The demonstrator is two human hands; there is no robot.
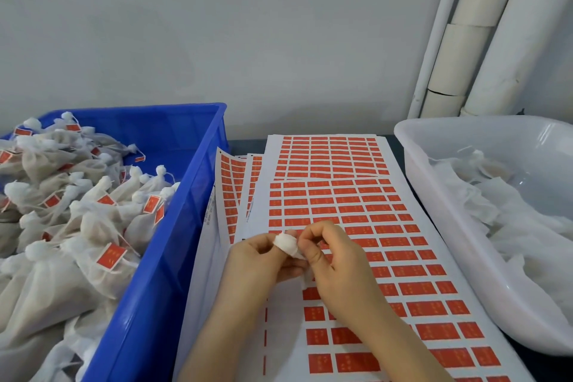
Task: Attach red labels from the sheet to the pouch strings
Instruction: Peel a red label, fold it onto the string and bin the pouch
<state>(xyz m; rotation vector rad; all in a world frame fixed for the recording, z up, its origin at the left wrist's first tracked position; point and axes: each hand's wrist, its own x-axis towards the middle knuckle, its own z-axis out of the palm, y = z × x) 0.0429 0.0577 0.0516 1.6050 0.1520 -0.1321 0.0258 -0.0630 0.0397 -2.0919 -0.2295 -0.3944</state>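
Over the label sheet (pixel 387 226), right hand (pixel 338 260) pinches white wrap (pixel 286 242) on 1 finger of curled left hand (pixel 260 263), its grip unclear. 1 blue crate (pixel 186 195) of pouches (pixel 93 226) left, 1 white tub (pixel 440 201) right.

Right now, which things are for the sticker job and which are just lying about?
For the job: red label sheets; blue crate; labelled pouches in it; white tub; plain pouches in it; left hand; right hand.
Just lying about: white pipes; wall.
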